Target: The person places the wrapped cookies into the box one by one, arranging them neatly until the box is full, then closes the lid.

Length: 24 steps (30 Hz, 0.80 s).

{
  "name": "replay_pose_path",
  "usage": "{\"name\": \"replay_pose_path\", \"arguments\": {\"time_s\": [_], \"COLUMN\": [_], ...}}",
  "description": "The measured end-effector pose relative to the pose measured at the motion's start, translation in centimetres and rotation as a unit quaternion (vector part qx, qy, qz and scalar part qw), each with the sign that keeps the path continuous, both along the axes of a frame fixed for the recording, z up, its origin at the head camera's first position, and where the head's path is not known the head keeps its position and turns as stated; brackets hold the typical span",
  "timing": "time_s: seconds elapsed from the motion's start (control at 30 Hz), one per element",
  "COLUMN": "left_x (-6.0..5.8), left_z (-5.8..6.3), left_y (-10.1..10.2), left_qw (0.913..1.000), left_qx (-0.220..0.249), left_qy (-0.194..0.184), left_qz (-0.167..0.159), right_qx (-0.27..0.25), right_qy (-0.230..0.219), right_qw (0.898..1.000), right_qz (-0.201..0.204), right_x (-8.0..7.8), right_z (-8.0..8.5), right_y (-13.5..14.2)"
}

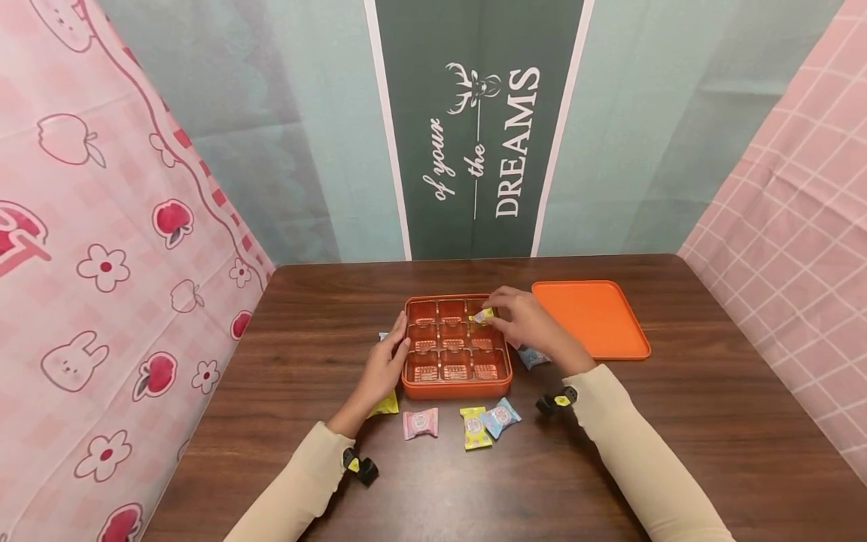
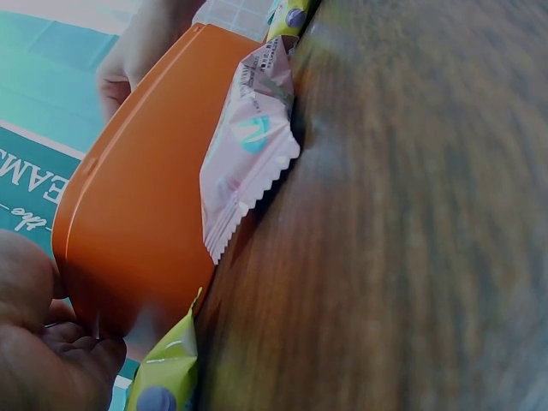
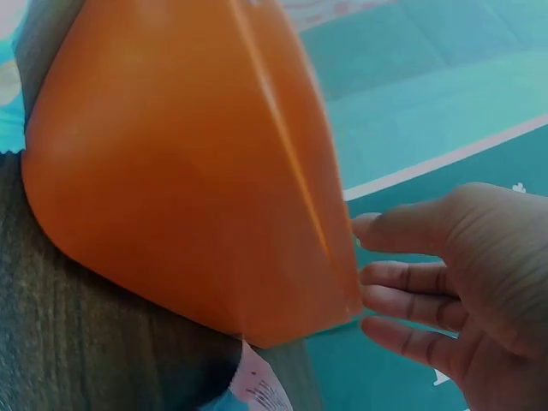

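Note:
An orange box with a clear divided insert stands on the table, its compartments in three rows of three. My right hand is over its far right corner compartment, pinching a small yellow wrapped candy between thumb and fingers. In the right wrist view the box wall hides that candy. Along the box's left side rests my left hand, its fingers against the wall. Close by that hand lies another yellow candy, partly covered by it. In the left wrist view a pink candy lies before the box.
An orange lid lies flat at the right rear. In front of the box are a yellow candy and a blue candy, overlapping. A dark blue packet sits under my right wrist. Fabric hangs behind and at both sides.

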<state>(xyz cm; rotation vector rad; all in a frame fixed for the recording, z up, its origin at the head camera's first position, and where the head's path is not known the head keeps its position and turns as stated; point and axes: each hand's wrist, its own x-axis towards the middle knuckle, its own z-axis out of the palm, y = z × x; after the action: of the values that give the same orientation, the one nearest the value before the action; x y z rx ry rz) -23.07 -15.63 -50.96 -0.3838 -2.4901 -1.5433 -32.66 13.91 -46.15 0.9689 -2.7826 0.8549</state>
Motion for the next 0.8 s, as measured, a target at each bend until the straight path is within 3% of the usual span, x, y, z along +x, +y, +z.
{"name": "replay_pose_path", "arguments": {"time_s": [0.2,0.43,0.63,0.8], "left_x": [0.1,-0.1,-0.1,0.0], "left_z": [-0.1,0.2,0.2,-0.1], "left_y": [0.0,-0.2,-0.3,-0.2], "left_qw": [1.0,1.0,1.0,0.9999], "left_qx": [0.007,0.002,-0.001,-0.013], "left_qy": [-0.004,-0.001,0.008,-0.003], "left_qz": [-0.003,-0.002,0.003,-0.001], "right_qx": [-0.022,-0.014,0.007,0.041], "right_qy": [0.004,-0.05,-0.063,-0.079], "right_qw": [0.999,0.998,0.997,0.995], "right_qz": [0.036,0.032,0.047,0.037], "right_x": [-0.2,-0.6,-1.3,-1.4], "right_z": [0.3,0.8,0.7,0.3], "right_y": [1.1,2.5,3.5,4.4]}}
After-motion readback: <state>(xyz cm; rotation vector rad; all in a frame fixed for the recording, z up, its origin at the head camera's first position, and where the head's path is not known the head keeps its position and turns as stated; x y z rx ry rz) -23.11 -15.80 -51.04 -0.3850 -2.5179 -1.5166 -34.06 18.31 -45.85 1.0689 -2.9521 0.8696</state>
